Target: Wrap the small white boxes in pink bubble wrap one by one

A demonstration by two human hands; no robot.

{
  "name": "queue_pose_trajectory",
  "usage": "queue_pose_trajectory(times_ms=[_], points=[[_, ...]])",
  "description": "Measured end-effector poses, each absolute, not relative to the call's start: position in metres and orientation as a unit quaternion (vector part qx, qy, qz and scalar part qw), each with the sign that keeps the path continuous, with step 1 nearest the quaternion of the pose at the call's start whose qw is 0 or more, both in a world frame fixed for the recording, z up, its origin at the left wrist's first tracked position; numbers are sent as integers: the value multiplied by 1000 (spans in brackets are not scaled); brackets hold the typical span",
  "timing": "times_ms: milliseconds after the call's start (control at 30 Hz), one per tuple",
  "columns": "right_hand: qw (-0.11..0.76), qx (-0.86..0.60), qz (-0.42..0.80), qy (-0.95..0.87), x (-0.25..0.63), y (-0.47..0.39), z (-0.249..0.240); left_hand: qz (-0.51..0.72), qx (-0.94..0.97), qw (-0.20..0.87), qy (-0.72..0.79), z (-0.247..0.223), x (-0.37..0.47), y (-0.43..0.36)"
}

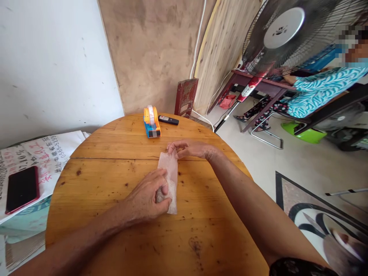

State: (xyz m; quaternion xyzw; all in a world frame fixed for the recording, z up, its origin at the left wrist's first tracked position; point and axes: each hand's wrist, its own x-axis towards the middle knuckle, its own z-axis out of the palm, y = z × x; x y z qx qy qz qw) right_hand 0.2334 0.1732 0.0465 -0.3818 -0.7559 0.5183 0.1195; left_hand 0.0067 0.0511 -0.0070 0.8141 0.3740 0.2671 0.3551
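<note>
A narrow, whitish, see-through pouch [171,174] lies lengthwise on the round wooden table [120,145], with a greyish bulge in its lower half. Curled over that bulge, my left hand [152,191] grips the pouch from its left side, its thumb against the near part. At the far end, the fingertips and thumb of my right hand [191,149] pinch the pouch's top edge. What fills the pouch is hidden by my left fingers and cannot be named.
An orange and blue tape dispenser [151,122] and a black remote control [168,120] stand beyond the pouch. A phone [22,189] rests on printed sheets at left. A wooden chair [186,96], a standing fan [283,28] and a seated person [324,90] are beyond the table.
</note>
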Motion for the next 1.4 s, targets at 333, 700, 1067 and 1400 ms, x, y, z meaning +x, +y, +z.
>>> queue_pose_trajectory(times_ms=[333, 700, 1067, 1400], points=[[144, -413, 479, -761, 213, 181, 19, 273, 810, 369, 364, -5, 7, 50], [122, -413, 487, -760, 223, 177, 29, 330, 829, 315, 322, -9, 8, 53], [135, -468, 374, -789, 211, 173, 10, 331, 833, 284, 340, -7, 7, 47], [118, -622, 208, -746, 204, 149, 13, 314, 852, 277, 316, -1, 6, 50]])
